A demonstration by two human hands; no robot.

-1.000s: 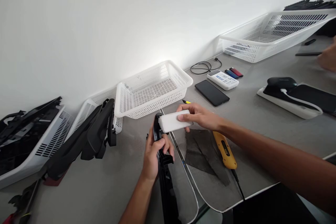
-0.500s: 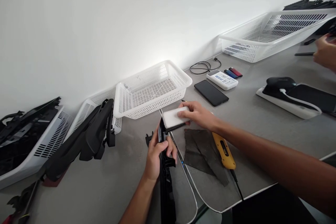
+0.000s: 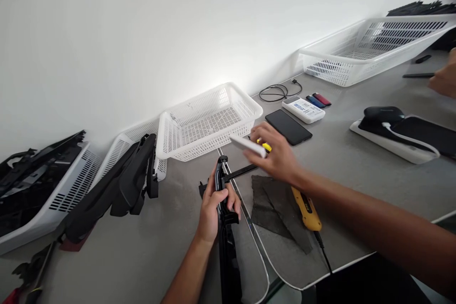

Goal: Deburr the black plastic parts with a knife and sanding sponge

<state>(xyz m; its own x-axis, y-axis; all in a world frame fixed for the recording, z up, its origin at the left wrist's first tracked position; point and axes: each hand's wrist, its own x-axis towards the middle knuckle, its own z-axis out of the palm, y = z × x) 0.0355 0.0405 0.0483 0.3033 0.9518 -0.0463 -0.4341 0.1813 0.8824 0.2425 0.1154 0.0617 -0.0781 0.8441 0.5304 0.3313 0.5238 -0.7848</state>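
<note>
At the far left of a grey table (image 3: 142, 256) we see a left basket (image 3: 67, 194) piled with dark plastic; beside it, long black pieces (image 3: 124, 190) lean against another white basket (image 3: 116, 152). Next, against the wall, comes the middle basket (image 3: 213, 143). In front of it, our left hand (image 3: 213, 209) is clamped round a long black part (image 3: 230, 256), thumb across the near face and fingers curled about the side; the part stands steeply, its top end up, below the basket. Just right of that end is a white block (image 3: 247, 145), slightly blurred, pinched at its right end between the thumb and fingers of our right hand (image 3: 274, 152). Half a second ago the block lay over the part's top; now it is lifted clear and turned nearly edge-on, a gap between them. We judge this a break in contact: the top end is uncovered, while the left hand's grip looks unchanged. Something yellow, partly hidden, shows behind the right fingers. Below that hand lies a dark cloth (image 3: 278, 209); further right come a phone (image 3: 288, 127), a yellow tool (image 3: 307, 211) and a white box (image 3: 302, 109). Another person's hand (image 3: 445, 78) is at the right edge; its fingers we cannot make out.
</note>
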